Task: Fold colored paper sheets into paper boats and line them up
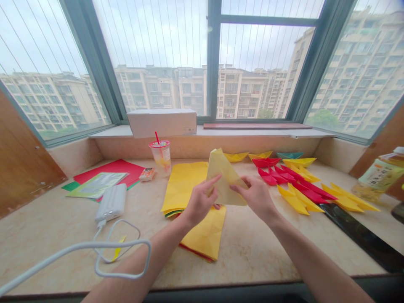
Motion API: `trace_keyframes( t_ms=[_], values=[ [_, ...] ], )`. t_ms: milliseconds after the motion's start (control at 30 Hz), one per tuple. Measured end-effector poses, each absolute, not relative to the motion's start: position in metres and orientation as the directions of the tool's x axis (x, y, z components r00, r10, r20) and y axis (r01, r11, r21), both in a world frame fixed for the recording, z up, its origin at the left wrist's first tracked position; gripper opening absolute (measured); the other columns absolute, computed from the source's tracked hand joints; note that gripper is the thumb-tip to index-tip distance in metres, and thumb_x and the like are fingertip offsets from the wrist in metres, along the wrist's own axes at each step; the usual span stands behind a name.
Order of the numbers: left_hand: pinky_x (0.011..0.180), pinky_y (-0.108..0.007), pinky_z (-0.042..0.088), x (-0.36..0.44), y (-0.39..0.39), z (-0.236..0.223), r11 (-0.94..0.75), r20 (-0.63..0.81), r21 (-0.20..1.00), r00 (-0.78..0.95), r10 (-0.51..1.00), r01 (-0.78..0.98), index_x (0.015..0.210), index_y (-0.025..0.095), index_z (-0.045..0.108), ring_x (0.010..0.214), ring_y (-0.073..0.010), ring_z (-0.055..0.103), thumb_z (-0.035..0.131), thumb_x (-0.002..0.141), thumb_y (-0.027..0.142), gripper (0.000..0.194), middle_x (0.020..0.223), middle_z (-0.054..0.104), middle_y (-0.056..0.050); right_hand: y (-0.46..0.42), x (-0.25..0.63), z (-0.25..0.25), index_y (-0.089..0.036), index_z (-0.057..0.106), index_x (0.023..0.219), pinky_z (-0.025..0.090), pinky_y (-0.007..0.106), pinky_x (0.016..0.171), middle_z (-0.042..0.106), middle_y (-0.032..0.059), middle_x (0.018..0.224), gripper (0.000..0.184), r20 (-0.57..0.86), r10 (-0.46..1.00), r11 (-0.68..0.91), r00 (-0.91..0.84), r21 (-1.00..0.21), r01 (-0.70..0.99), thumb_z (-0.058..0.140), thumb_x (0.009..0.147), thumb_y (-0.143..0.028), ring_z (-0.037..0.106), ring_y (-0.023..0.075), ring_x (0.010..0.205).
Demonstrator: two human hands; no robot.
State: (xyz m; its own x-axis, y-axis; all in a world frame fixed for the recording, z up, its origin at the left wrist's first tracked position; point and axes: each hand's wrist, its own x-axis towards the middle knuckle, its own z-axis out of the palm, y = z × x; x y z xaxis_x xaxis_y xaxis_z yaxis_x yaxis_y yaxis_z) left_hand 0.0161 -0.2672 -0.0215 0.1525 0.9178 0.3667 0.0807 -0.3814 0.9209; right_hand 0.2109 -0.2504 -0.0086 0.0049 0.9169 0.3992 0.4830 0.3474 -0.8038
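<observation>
A folded yellow paper (223,174), triangular with its point up, is lifted above the counter between both hands. My left hand (199,203) pinches its left edge with fingers closed on it. My right hand (257,195) grips its lower right side. Beneath the hands lies a stack of yellow paper sheets (184,185), with another creased yellow sheet (206,233) nearer me over red ones.
Several folded red, yellow and green paper boats (295,181) lie at the right. A plastic cup with a red straw (161,158), a white power bank (112,203) with cable, coloured sheets (107,174), a bottle (378,176) and a black ruler (362,235) sit on the stone counter (252,252).
</observation>
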Motion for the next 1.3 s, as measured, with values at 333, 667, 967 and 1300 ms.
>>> trace_keyframes(
  t_ms=[333,667,967,1300],
  values=[
    [0.044,-0.023,0.058,0.008,-0.264,-0.013,-0.339,0.334,0.940,0.086,0.938,0.047,0.137,0.018,0.057,0.047,-0.0090,0.065,0.058,0.086,0.025,0.051,0.103,0.068,-0.009,-0.249,0.215,-0.013,-0.019,0.070,0.086,0.051,0.032,0.059,0.075,0.0039,0.076,0.021,0.429,0.901,0.409,-0.069,-0.782,0.471,0.068,0.083,-0.039,0.069,0.0234,0.069],
    [0.045,-0.025,0.059,0.007,-0.261,-0.008,-0.312,0.313,0.944,-0.010,0.950,-0.107,0.149,0.020,0.035,0.048,-0.0098,0.063,0.058,0.085,0.023,0.068,0.091,0.068,-0.004,-0.256,0.204,-0.026,-0.024,0.054,0.140,0.052,0.048,0.096,0.062,0.0124,0.132,0.048,0.794,0.452,0.800,-0.406,-0.160,0.579,0.044,0.095,-0.008,0.059,0.0273,0.116],
    [0.061,-0.028,0.064,0.002,-0.263,-0.014,-0.458,0.451,0.889,0.151,0.880,0.011,0.143,0.027,0.048,0.072,-0.0102,0.065,0.052,0.091,0.030,0.052,0.132,0.052,-0.011,-0.254,0.213,-0.026,-0.028,0.036,0.151,0.054,0.053,0.097,0.054,0.0116,0.143,0.069,0.774,0.325,0.832,-0.544,0.038,0.553,0.039,0.090,0.003,0.052,0.0296,0.122],
    [0.054,-0.029,0.062,0.003,-0.268,-0.008,-0.457,0.462,0.887,0.087,0.883,-0.072,0.138,0.025,0.041,0.066,-0.0120,0.065,0.055,0.090,0.034,0.050,0.104,0.057,-0.005,-0.256,0.218,-0.019,-0.031,0.034,0.152,0.054,0.052,0.098,0.053,0.0121,0.143,0.071,0.788,0.288,0.860,-0.544,0.038,0.509,0.040,0.089,0.003,0.050,0.0296,0.127]
  ],
)
